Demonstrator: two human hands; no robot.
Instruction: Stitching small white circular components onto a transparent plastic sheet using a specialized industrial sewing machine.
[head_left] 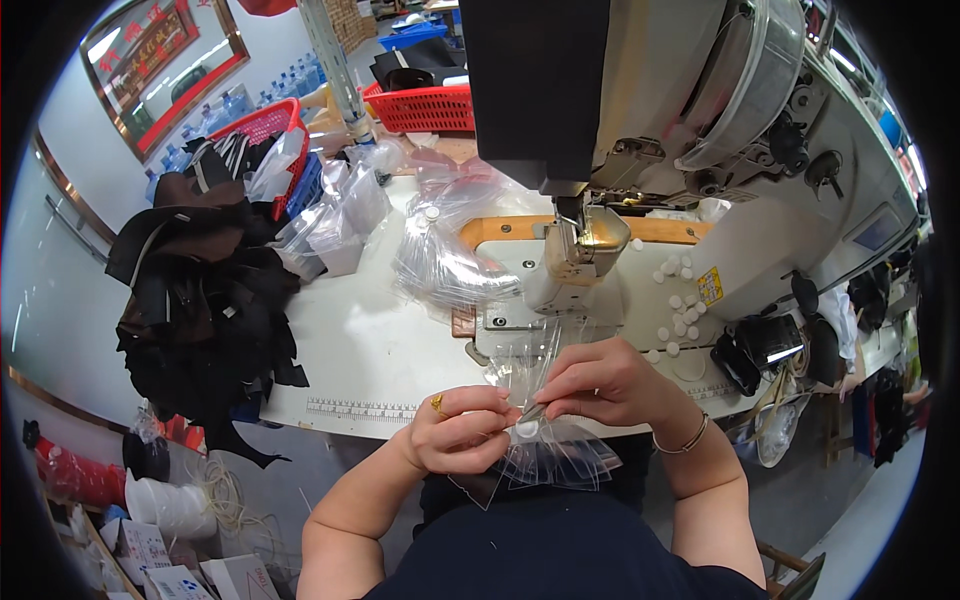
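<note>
My left hand point(463, 430), with a gold ring, is closed in a pinch at the edge of clear plastic pieces point(555, 460) over the table's front edge. My right hand point(598, 385), with a bangle at its wrist, is closed on a small grey metal tool point(533, 411), likely thread snips. Its tip is beside the left fingertips; my fingers hide most of it. Just below the tool, a white round disc point(527, 429) lies on the plastic. More clear strips run back from my hands towards the sewing machine's needle area point(578, 240).
A large sewing machine point(770, 190) stands at the back right. Loose white discs point(682, 315) lie beside its bed. Stacked clear plastic point(445, 260) sits left of the needle. Black fabric pieces point(200, 310) hang over the table's left end. A red basket point(425, 108) stands behind.
</note>
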